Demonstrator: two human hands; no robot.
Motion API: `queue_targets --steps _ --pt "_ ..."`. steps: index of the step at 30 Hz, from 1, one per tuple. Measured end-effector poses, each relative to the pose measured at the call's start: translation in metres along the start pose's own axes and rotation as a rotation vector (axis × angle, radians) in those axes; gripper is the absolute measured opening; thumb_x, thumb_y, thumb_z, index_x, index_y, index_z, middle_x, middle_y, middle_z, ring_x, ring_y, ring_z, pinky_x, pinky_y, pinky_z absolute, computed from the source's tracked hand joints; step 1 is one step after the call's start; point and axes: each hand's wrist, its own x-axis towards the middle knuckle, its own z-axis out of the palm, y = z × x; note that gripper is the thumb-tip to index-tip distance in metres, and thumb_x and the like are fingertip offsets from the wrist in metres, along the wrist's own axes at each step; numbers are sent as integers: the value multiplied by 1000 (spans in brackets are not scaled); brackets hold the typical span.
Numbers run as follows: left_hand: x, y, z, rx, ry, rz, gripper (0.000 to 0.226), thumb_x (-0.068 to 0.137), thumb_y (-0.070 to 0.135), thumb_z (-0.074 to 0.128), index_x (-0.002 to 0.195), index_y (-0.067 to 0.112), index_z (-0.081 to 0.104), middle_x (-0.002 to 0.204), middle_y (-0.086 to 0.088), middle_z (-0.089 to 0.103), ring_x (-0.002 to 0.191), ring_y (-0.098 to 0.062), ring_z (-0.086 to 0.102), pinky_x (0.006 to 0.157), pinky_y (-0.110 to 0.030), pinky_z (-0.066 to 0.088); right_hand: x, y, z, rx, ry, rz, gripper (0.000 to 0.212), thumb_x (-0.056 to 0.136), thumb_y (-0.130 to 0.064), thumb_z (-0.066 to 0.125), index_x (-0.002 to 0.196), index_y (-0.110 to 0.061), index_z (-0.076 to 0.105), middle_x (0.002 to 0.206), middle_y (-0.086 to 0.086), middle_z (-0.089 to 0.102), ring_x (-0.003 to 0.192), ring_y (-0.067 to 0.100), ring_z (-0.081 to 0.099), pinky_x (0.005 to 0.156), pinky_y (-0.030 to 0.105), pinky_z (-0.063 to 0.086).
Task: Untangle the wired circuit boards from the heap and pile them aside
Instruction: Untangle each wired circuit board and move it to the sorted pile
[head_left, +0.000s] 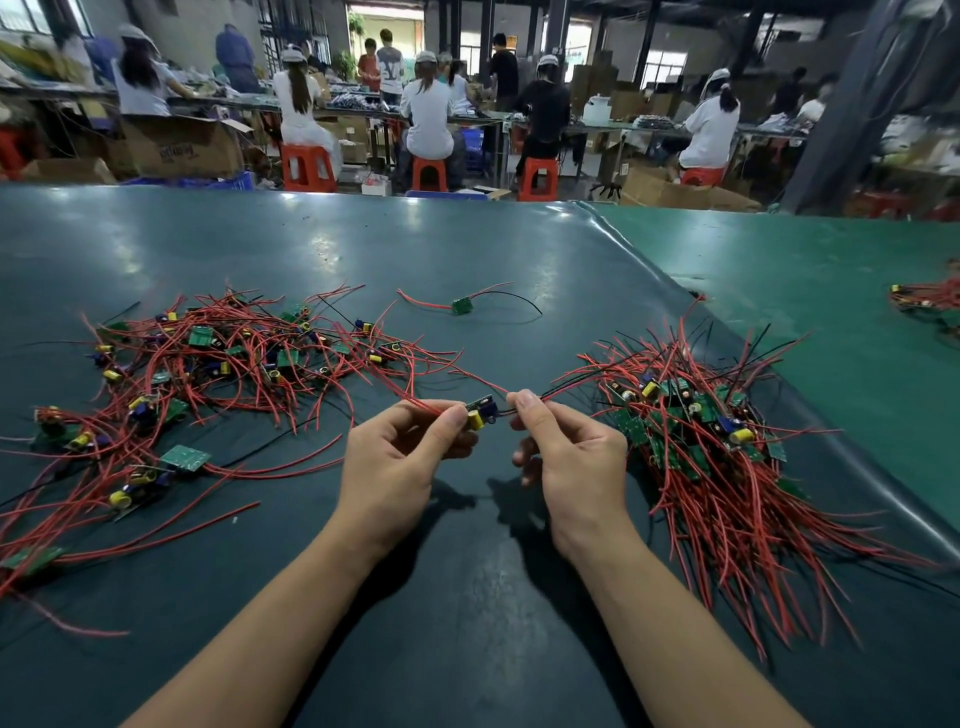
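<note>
Circuit board (482, 411) pinched between both hands

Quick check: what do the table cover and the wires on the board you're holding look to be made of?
Table cover: looks like glossy vinyl or rubber sheet, dark teal; it mirrors the ceiling lights and curls at its right edge. Wires on the held board: thin, flexible, red and black, probably plastic-insulated; the metal inside isn't visible.

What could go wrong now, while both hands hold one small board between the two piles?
1. The held board has red wires trailing toward the tangled heap; pulling may drag other boards along.
2. The left hand and right hand pinch close to the solder points, so a hard tug might tear a wire off.
3. Its wires may snag the sorted pile.
</note>
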Motion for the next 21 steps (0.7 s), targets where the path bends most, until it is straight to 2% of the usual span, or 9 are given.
queue_targets --steps 4,9,13,16,18,21 --pt "3 -3 -2 -36 33 -9 7 80 21 69 82 15 73 74 -5 75 69 -18 71 74 -29 60 7 -2 -3 87 122 -31 21 90 -16 69 70 -13 75 59 -4 61 39 7 44 36 17 32" --pt "8 -4 -10 -79 90 11 13 79 26 70 82 15 74 76 -6 75 72 -17 71 73 -24 58 16 -7 -11 171 278 -126 32 92 -14 66 61 -18 75 57 -6 61 36 6 40 35 16 29" --pt "12 -3 -12 -113 196 8 9 89 16 66 84 9 70 74 -1 74 67 -13 70 69 -21 56 19 -9 -16 250 408 -164 25 97 -16 60 74 -14 70 61 -7 62 34 6 40 35 16 28" --pt "15 -2 -21 -18 321 95 13 92 22 63 83 14 66 72 6 72 66 -7 67 69 -18 55 21 -9 -23 179 510 -189 26 100 -20 55 76 -13 63 65 -4 59 36 8 40 37 21 28" --pt "10 -2 -24 190 315 258 8 92 26 65 87 20 65 80 10 71 72 -3 64 71 -20 53 11 -2 -16 -2 350 -258 23 99 -23 56 79 -20 65 63 -8 58 41 9 43 39 24 33" --pt "3 -1 -18 334 266 504 9 91 16 68 87 19 61 102 -5 68 97 -20 67 86 -43 54 -11 10 5 -240 -32 -412 16 93 -40 57 98 -29 67 74 -13 60 54 7 50 52 25 43"
